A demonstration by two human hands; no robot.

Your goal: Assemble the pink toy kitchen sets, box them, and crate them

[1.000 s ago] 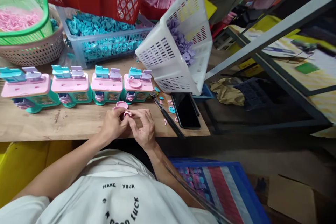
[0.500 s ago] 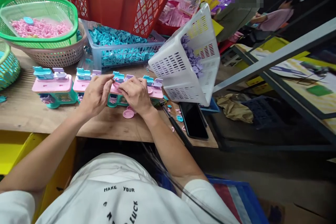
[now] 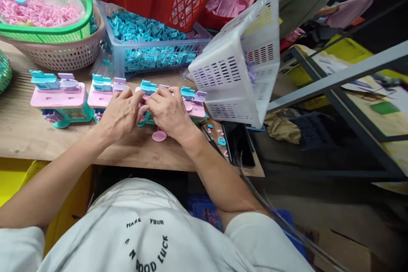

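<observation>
Several small plastic toy counters with pink tops and teal bases stand in a row, among them the leftmost counter (image 3: 59, 97) and the second counter (image 3: 97, 98). Blue and purple pieces stick up along their back edges. My left hand (image 3: 123, 112) and my right hand (image 3: 170, 112) meet over the third counter, fingertips closed and pressed together at its pink top. What they pinch is hidden behind the fingers. A round pink disc (image 3: 159, 136) lies on the table below my right hand. Part of another pink piece shows beside it.
Behind the row are a clear bin (image 3: 159, 57) of blue parts, a red basket (image 3: 140, 0), a green basket (image 3: 87, 4) with pink parts, and a tilted white basket (image 3: 219, 68). A phone (image 3: 237, 144) and a dark-handled tool (image 3: 212, 140) lie near the table's right edge.
My fingers have come closer together and lower over the third counter; the pink piece seen between them earlier is now covered. The camera view has shifted slightly.
</observation>
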